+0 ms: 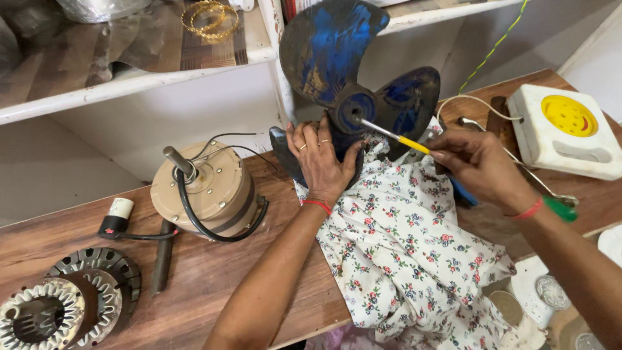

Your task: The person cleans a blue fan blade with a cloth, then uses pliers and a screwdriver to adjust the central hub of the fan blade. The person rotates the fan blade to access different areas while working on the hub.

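A beige fan motor [206, 191] with a black cable stands on the wooden table [194, 285] at 9 o'clock. Two stator cores [68, 308] lie at 8 o'clock, touching each other. A dark metal rod [162, 258] lies between motor and stators. A capacitor [116, 216] rests just beside the motor. A white-and-yellow box [562, 129] sits at 2 o'clock. Gold bangles [210, 18] lie on the shelf [129, 84] at 11 o'clock.

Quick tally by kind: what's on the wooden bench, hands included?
Fan blade: 1
Screwdriver: 1
Motor housing: 1
Stator rings: 2
Floral cloth: 1
White and yellow box: 1
Capacitor: 1
Hands, left hand and right hand: 2
Total: 10
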